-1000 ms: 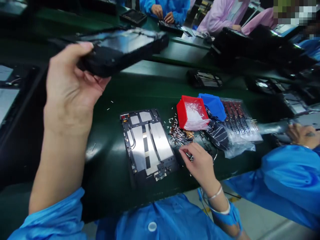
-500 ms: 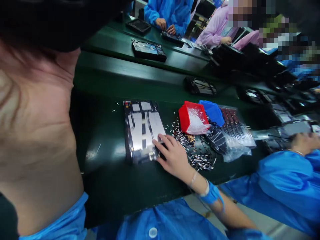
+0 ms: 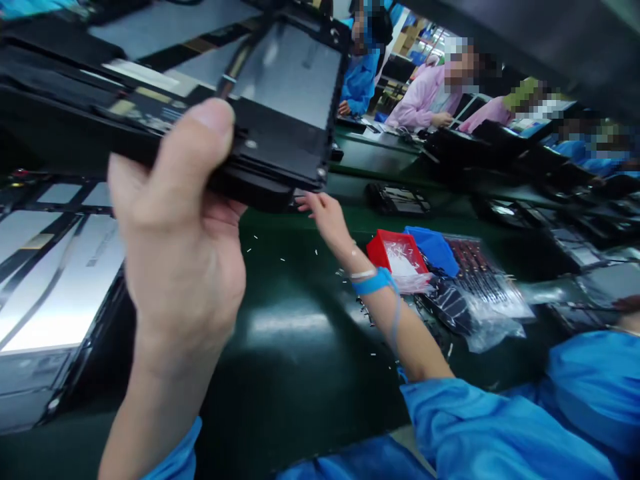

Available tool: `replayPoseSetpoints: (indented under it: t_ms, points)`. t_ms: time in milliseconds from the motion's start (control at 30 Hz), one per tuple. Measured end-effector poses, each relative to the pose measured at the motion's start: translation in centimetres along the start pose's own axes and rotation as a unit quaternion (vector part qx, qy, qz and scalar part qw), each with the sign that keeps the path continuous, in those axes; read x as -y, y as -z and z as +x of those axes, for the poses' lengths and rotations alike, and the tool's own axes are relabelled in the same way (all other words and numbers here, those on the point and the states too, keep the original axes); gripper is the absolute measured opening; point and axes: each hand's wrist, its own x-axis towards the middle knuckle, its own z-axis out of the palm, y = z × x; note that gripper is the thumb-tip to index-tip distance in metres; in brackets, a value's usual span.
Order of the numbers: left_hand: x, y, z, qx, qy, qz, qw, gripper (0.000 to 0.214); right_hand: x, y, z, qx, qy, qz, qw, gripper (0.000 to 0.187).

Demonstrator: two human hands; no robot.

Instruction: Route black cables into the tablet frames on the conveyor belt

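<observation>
My left hand (image 3: 175, 233), large in the foreground, grips an opened tablet (image 3: 287, 73) by its near edge. The thumb presses on top and the fingers curl underneath. Silver battery panels, flat cables and a black frame show on the tablet, which is held tilted above the table. My right hand (image 3: 323, 217), a blue strap round its wrist, reaches beyond the tablet's lower right corner with fingers stretched out. Whether its fingertips touch the tablet I cannot tell. A second opened tablet (image 3: 60, 273) lies at the left, partly cut off by the picture's edge.
A red bin (image 3: 383, 250) of small white pieces and a blue bin (image 3: 435, 252) stand right of centre. Beside them lies a plastic bag (image 3: 480, 320) on the dark green table (image 3: 285, 380). Another tablet (image 3: 400, 199) lies farther back. Co-workers sit opposite and at right.
My left hand has come down into view with the tablet. My right hand has left the tablet in the middle and moved up and forward. A similar tablet now shows at the left.
</observation>
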Motion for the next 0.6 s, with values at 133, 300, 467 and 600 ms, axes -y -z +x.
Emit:
replayPoseSetpoints:
  t_ms: [133, 300, 467, 600]
  points:
    - [1.5, -3.7, -3.0, -0.014, -0.027, -0.082, 0.996, 0.033, 2.7, 5.3, -4.4, -0.025, -0.015, 0.288, 0.957, 0.070]
    - [3.6, -3.5, -10.2, 0.106, 0.130, 0.003, 0.986, 0.062, 2.8, 8.6, -10.8, -0.091, -0.110, 0.394, 0.908, 0.046]
    - [5.6, 5.6, -17.7, 0.185, 0.327, 0.142, 0.916, 0.064, -0.6, 8.6, -18.5, -0.012, -0.219, 0.509, 0.832, 0.039]
    - [4.1, 8.5, -20.6, 0.123, 0.386, 0.105, 0.908, 0.053, -1.2, 5.6, -22.9, -0.006, -0.252, 0.566, 0.785, 0.036]
